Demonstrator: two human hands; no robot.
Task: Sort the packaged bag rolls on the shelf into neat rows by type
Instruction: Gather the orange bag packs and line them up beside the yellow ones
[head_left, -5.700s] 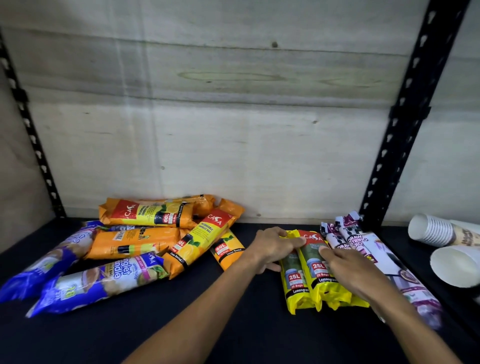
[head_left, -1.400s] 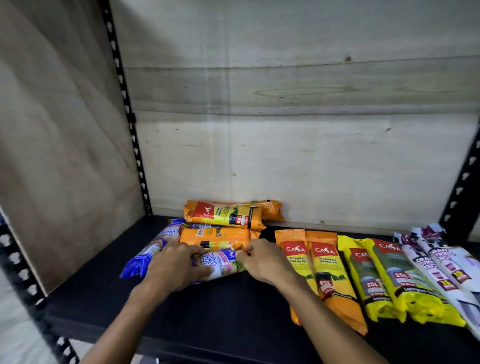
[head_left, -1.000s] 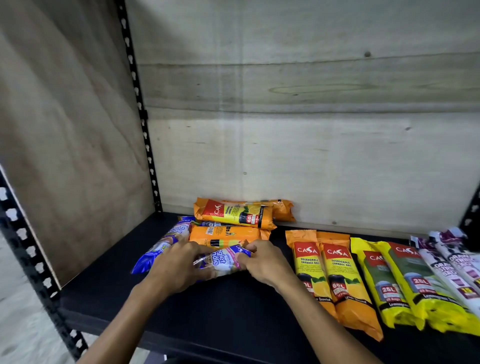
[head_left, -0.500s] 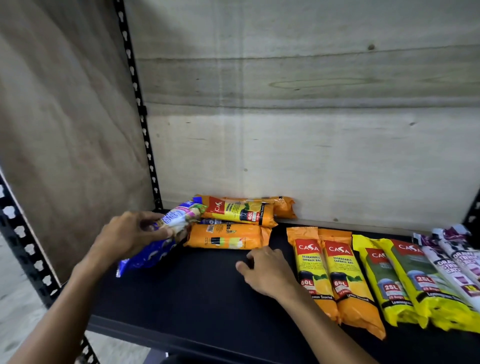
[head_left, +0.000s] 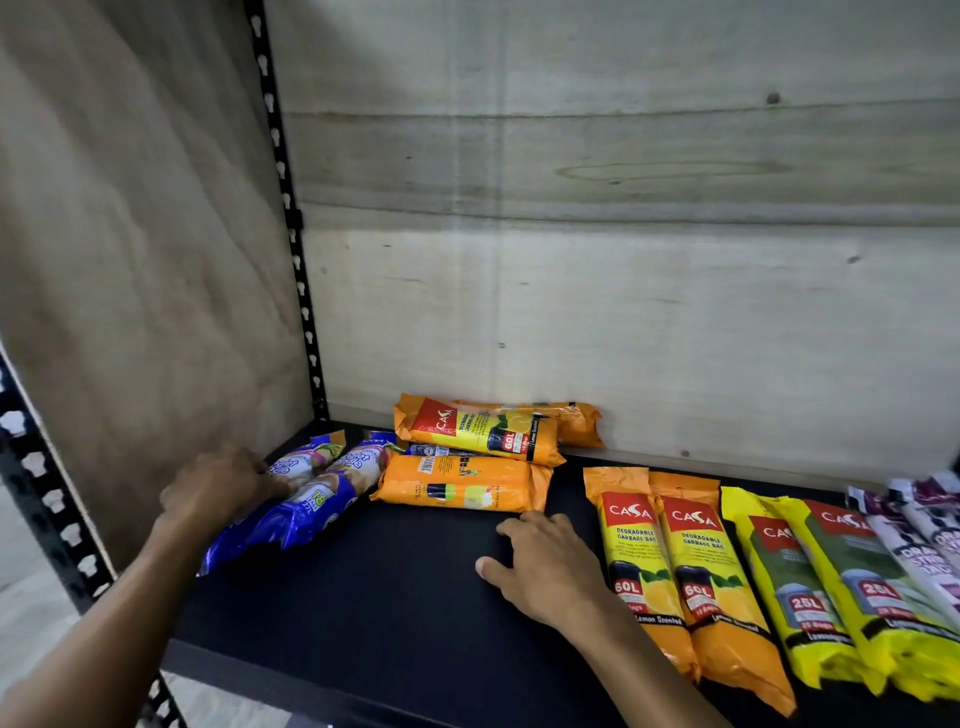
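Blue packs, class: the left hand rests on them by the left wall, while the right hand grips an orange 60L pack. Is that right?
Not quite. The head view shows the right hand lying flat on the bare shelf, gripping nothing. The left hand does rest on the blue packs by the left wall.

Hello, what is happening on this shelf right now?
A person is sorting packaged bag rolls by type. The left hand rests on two blue packs by the left wall; the right hand lies open on the black shelf. Two orange packs and two yellow packs already lie in a row. Three orange packs at the back remain unsorted.
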